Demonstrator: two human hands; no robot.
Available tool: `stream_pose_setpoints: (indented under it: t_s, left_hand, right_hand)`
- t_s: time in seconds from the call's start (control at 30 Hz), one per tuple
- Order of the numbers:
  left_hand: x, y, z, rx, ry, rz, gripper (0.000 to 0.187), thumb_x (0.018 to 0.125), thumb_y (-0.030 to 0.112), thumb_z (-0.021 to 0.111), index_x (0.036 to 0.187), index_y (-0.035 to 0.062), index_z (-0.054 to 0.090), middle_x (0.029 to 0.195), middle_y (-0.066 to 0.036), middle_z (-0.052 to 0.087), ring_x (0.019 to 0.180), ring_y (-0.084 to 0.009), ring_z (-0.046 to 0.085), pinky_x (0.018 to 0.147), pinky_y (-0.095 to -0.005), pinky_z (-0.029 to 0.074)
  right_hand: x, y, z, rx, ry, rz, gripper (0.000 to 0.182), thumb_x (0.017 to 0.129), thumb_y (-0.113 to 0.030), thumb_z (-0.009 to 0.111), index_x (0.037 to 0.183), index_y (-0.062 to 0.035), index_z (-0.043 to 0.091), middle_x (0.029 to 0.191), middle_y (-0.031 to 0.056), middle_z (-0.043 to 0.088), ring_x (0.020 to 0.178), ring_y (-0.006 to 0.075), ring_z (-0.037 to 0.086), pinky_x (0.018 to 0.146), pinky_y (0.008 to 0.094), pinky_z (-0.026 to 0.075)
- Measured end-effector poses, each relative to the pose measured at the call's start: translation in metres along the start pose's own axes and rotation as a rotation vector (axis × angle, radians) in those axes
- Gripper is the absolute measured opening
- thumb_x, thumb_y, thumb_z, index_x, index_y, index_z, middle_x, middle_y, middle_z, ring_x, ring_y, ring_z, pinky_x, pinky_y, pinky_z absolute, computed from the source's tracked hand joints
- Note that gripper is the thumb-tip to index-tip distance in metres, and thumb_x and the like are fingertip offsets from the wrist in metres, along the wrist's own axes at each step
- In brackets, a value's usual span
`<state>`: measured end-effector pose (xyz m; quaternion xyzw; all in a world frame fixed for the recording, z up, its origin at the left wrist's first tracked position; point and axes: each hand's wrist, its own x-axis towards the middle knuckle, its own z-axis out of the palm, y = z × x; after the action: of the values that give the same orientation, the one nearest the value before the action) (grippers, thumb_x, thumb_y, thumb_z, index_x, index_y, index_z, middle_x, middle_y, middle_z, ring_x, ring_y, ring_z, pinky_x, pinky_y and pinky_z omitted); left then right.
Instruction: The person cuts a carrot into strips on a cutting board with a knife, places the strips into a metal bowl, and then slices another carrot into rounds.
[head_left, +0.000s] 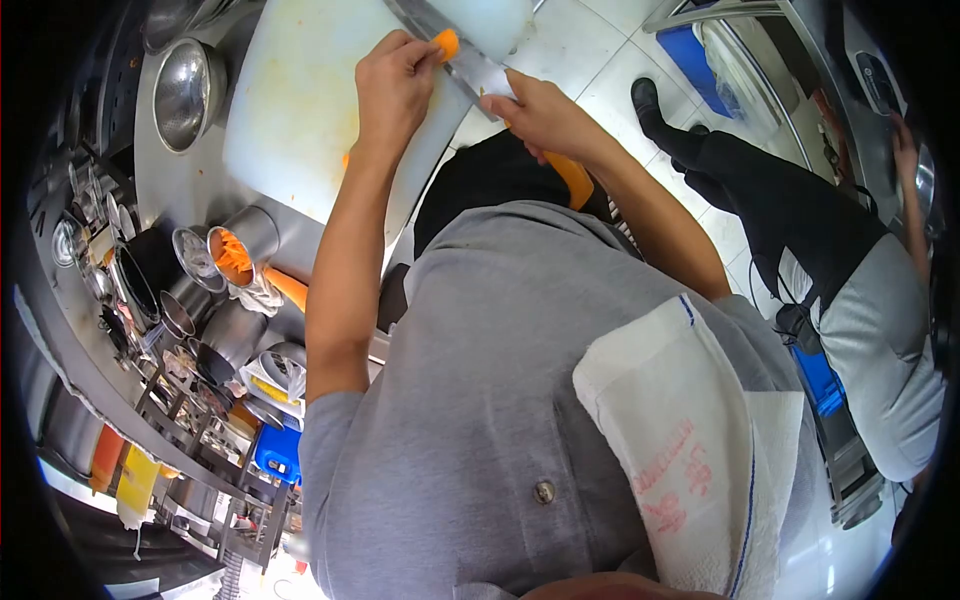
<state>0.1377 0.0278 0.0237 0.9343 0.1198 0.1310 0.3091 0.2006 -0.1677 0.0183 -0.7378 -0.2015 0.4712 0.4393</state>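
Note:
My left hand [395, 85] pinches a small piece of carrot [447, 43] between thumb and fingers, above the edge of the white cutting board [290, 120]. Against the carrot piece lies the blade of a knife [440, 35], slanting from the top of the view down to my right hand [545, 115]. That hand is closed round the knife where blade and handle meet, and the orange handle sticks out behind it. A few orange scraps sit on the board near my left forearm.
Left of the board stand a metal bowl [187, 95] and a metal container of cut carrot [232, 258], with a whole carrot [287, 287] beside it. A person in a dark apron [740, 170] stands at the right. White floor tiles [600, 50] show beyond the board.

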Motion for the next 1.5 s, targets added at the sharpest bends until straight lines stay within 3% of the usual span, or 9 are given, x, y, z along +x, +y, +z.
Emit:
stream_pose_setpoints:
  t_s: [0.4, 0.73, 0.8, 0.93, 1.03, 1.1, 1.2, 1.27, 1.5]
  left_hand:
    - [0.0, 0.003, -0.004, -0.116, -0.011, -0.058, 0.01, 0.084, 0.004, 0.073, 0.093, 0.0012, 0.075, 0.083, -0.008, 0.069, 0.068, -0.0191, 0.064, 0.065, -0.0284, 0.051]
    - [0.031, -0.041, -0.036, 0.453, 0.137, 0.021, 0.017, 0.081, 0.013, 0.073, 0.094, 0.004, 0.075, 0.089, -0.011, 0.066, 0.079, -0.0311, 0.065, 0.074, -0.0404, 0.052]
    - [0.029, -0.028, -0.029, 0.152, 0.001, 0.065, 0.018, 0.078, 0.014, 0.075, 0.09, 0.0024, 0.071, 0.092, -0.015, 0.065, 0.091, -0.0349, 0.062, 0.076, -0.0444, 0.052]
    - [0.029, -0.009, -0.01, 0.166, -0.234, 0.004, 0.027, 0.075, 0.018, 0.08, 0.094, 0.0019, 0.069, 0.09, -0.016, 0.065, 0.089, -0.0362, 0.063, 0.077, -0.0437, 0.051]
    - [0.033, -0.004, -0.013, 0.143, -0.337, -0.104, 0.029, 0.074, 0.016, 0.081, 0.093, 0.0009, 0.067, 0.087, -0.017, 0.066, 0.083, -0.0356, 0.063, 0.073, -0.0419, 0.05]
    - [0.03, -0.002, -0.017, -0.085, -0.336, -0.154, 0.026, 0.078, 0.016, 0.08, 0.089, 0.0003, 0.062, 0.071, -0.006, 0.056, 0.063, -0.0181, 0.051, 0.061, -0.0314, 0.044]
    - [0.012, -0.015, -0.045, -0.302, -0.201, -0.165, 0.024, 0.081, 0.014, 0.079, 0.089, -0.0018, 0.063, 0.07, 0.0, 0.053, 0.064, -0.0112, 0.046, 0.061, -0.0279, 0.042]
    - [-0.016, -0.017, -0.091, -0.291, -0.205, -0.382, 0.021, 0.084, 0.013, 0.076, 0.095, -0.002, 0.068, 0.071, 0.003, 0.056, 0.065, -0.0077, 0.047, 0.061, -0.0252, 0.042]
    - [-0.147, -0.046, -0.115, -0.547, -0.207, -0.927, 0.023, 0.086, 0.011, 0.075, 0.102, -0.0046, 0.071, 0.08, -0.002, 0.067, 0.07, -0.0107, 0.059, 0.063, -0.0247, 0.048]
  right_hand:
    - [0.003, -0.008, 0.002, -0.059, -0.141, 0.02, 0.034, 0.101, -0.03, 0.052, 0.098, 0.0036, 0.051, 0.059, 0.0114, 0.058, 0.04, 0.0198, 0.055, 0.038, 0.0349, 0.046]
    - [-0.025, -0.006, -0.006, -0.242, -0.231, 0.079, 0.036, 0.1, -0.035, 0.055, 0.099, 0.0007, 0.054, 0.064, 0.0132, 0.061, 0.043, 0.0221, 0.057, 0.04, 0.0358, 0.047]
    - [-0.026, -0.007, -0.005, -0.253, -0.241, 0.084, 0.036, 0.1, -0.036, 0.055, 0.099, 0.0004, 0.054, 0.065, 0.0138, 0.061, 0.043, 0.0226, 0.057, 0.041, 0.0362, 0.047]
    - [-0.029, -0.009, -0.003, -0.273, -0.231, 0.1, 0.037, 0.1, -0.036, 0.056, 0.1, 0.0003, 0.054, 0.067, 0.0149, 0.063, 0.045, 0.0234, 0.058, 0.042, 0.0371, 0.048]
    - [-0.027, -0.01, -0.003, -0.278, -0.229, 0.1, 0.037, 0.1, -0.036, 0.056, 0.099, 0.0002, 0.053, 0.068, 0.0146, 0.062, 0.045, 0.0234, 0.058, 0.042, 0.0368, 0.047]
    - [-0.026, -0.009, -0.005, -0.3, -0.243, 0.109, 0.037, 0.1, -0.036, 0.057, 0.098, 0.0, 0.053, 0.068, 0.0142, 0.062, 0.045, 0.0233, 0.058, 0.042, 0.0365, 0.047]
    - [-0.02, -0.006, -0.007, -0.313, -0.286, 0.081, 0.036, 0.1, -0.036, 0.057, 0.096, -0.001, 0.051, 0.068, 0.0126, 0.061, 0.046, 0.0216, 0.058, 0.041, 0.0352, 0.047]
    - [-0.021, -0.006, -0.008, -0.267, -0.264, 0.105, 0.035, 0.1, -0.036, 0.057, 0.094, -0.0019, 0.049, 0.068, 0.0111, 0.059, 0.046, 0.02, 0.058, 0.04, 0.0339, 0.046]
    - [-0.015, -0.005, -0.011, -0.257, -0.305, 0.137, 0.034, 0.1, -0.035, 0.057, 0.094, -0.0023, 0.047, 0.066, 0.0106, 0.057, 0.045, 0.0186, 0.057, 0.039, 0.0326, 0.044]
